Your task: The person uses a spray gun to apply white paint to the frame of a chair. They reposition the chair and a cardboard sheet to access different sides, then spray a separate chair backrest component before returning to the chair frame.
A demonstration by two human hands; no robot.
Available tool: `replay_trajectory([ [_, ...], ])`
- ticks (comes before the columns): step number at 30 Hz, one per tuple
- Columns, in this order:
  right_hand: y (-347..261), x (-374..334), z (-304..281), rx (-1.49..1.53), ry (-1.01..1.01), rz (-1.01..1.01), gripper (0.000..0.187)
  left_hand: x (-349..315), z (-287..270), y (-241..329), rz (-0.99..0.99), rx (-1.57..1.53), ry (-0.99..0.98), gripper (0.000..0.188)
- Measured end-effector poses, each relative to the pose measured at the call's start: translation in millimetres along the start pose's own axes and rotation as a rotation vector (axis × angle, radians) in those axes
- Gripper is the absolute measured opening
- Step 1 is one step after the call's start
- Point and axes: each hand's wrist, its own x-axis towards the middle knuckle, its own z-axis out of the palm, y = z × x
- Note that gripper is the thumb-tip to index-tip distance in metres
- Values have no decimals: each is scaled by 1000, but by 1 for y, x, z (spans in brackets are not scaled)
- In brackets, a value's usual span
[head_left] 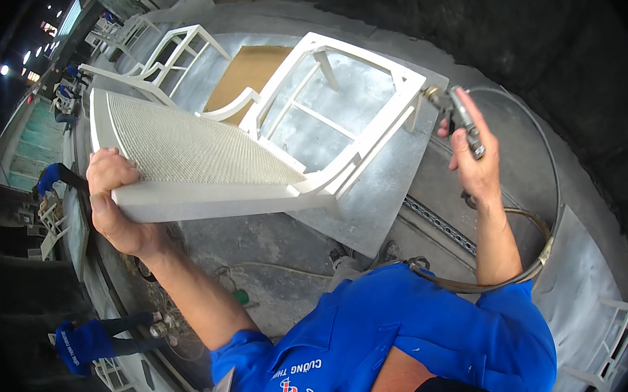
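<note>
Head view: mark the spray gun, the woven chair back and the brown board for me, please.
Spray gun (467, 123): head view, on its metal body.
Woven chair back (191, 143): head view, middle of the woven panel.
Brown board (245, 75): head view, on its flat upper face.

White seatless chair (251, 155); silvery spray gun (466, 121)
</note>
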Motion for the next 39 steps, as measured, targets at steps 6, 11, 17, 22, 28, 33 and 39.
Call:
replay_trajectory([
  [6,-17,55,-40,-2,311,-99,58,0,4,3,-15,32,57,50],
  [11,-29,80,-60,-43,346,-105,59,-2,7,4,-24,64,86,50],
  [17,-19,63,-43,-26,165,-56,56,-1,0,1,-2,27,27,48],
  [22,17,38,-6,-126,-59,32,53,1,0,1,1,7,19,49],
  [28,46,17,50,-86,-327,85,54,1,0,6,-16,16,9,51],
  [33,53,5,94,-26,-495,12,54,0,0,6,-30,-4,8,54],
  [39,65,6,129,59,-499,-84,53,-1,1,9,-15,49,24,55],
])
